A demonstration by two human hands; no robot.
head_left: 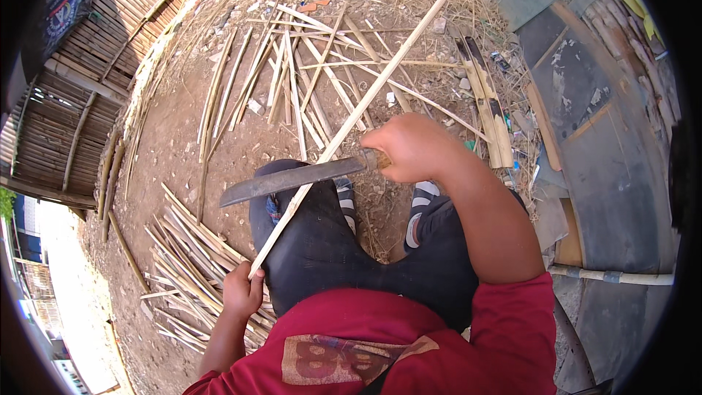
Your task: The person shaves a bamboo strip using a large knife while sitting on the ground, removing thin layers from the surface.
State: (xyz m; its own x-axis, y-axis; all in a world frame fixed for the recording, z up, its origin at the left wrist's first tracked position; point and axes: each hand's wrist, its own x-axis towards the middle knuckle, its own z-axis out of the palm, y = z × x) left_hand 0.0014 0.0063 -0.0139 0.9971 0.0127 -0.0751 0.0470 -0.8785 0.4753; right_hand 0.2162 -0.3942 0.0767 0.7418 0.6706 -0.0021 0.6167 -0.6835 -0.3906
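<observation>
A: Holding a long pale bamboo strip (351,128), the person is gripping its near end with the left hand (243,291) at the lower left of the frame, fingers wrapped tight around it.

B: Which way is the strip running?

A: Its long axis is slanting from that hand up toward the upper right of the frame, ending near the top centre-right. The left hand is nearer the low end; the far tip is pointing away from the body.

B: And the other hand?

A: The right hand (411,148), at centre right, is clenching the handle of a dark machete (292,181). The blade is lying roughly level, pointing left, and crossing the strip just above the dark-trousered knees (322,241); it looks to be touching the strip there.

B: What is surrounding them?

A: More split bamboo strips (292,80) are lying scattered on the dirt ground (175,146) in the upper middle, a bundle of strips (186,263) is sitting at lower left, and a woven bamboo fence (80,95) is curving along the upper left.
</observation>
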